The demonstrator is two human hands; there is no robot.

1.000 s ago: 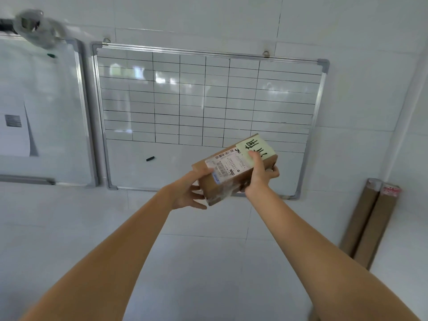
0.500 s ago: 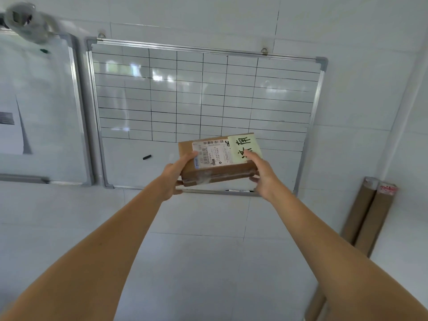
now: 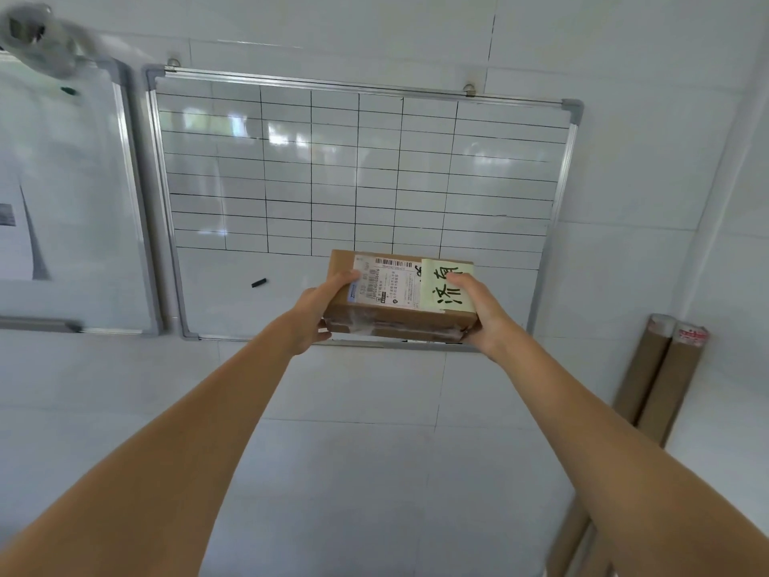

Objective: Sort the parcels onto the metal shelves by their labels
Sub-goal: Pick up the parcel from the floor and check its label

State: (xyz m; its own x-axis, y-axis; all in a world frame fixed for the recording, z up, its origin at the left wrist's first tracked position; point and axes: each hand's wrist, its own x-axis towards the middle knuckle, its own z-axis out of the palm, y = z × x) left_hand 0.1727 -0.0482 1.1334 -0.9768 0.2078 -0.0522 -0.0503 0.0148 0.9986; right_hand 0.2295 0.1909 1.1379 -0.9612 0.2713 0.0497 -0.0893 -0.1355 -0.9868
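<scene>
Parcel: brown rectangular cardboard parcel (image 3: pixel 399 304), white shipping label and pale yellow handwritten note on top, held up before the wall.
Left hand (image 3: pixel 318 312): grips its left end.
Right hand (image 3: pixel 482 312): grips its right end.
Wall: white tiles (image 3: pixel 632 168), aluminium-framed gridded whiteboard (image 3: pixel 358 172), brown cardboard tubes (image 3: pixel 657 376) leaning right.

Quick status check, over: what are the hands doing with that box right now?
Left hand and right hand grip the parcel by its ends. Label side up, held before the whiteboard. No shelves in view.
</scene>
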